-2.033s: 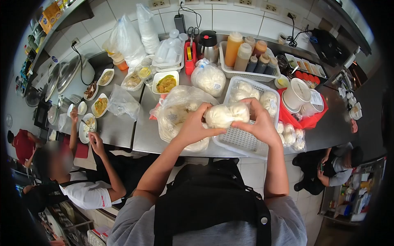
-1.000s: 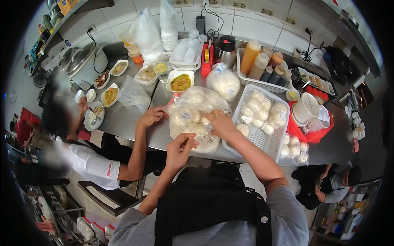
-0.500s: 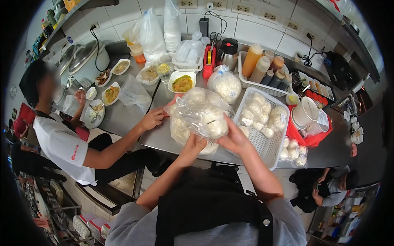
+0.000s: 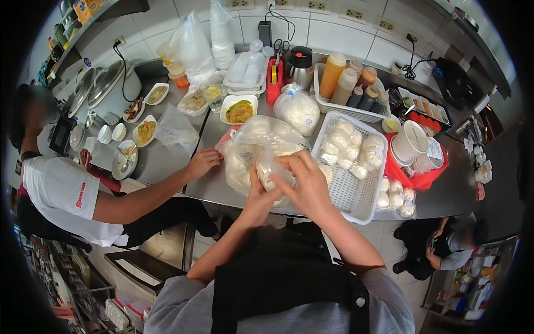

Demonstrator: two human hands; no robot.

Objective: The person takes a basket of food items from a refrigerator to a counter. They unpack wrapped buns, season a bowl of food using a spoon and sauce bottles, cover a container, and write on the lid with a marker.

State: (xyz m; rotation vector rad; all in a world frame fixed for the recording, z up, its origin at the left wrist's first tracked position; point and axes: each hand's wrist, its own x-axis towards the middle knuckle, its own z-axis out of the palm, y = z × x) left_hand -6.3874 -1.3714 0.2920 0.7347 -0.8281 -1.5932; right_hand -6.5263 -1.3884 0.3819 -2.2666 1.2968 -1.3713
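A small clear plastic bag of white buns (image 4: 265,168) is held upright in front of me, over the counter. My left hand (image 4: 259,192) is closed around its left side. The fingers of my right hand (image 4: 304,182) are bent onto its right side and top edge. Behind it lies a larger clear bag of white buns (image 4: 239,161). A co-worker's hand (image 4: 203,162) reaches to that larger bag's left edge. To the right stands a white perforated basket (image 4: 351,199) with bagged buns (image 4: 345,142) inside.
Another tied bag of buns (image 4: 297,111) sits behind, near a bowl of yellow food (image 4: 240,109). Sauce bottles (image 4: 332,75) fill a rear basket. A red bag with white tubs (image 4: 425,178) stands right. A co-worker (image 4: 61,189) is at my left; another person (image 4: 439,247) sits at right.
The small bag has been turned from lying flat to upright and drawn nearer. My right hand has moved from its side up over its edge. The co-worker on the left has leaned away.
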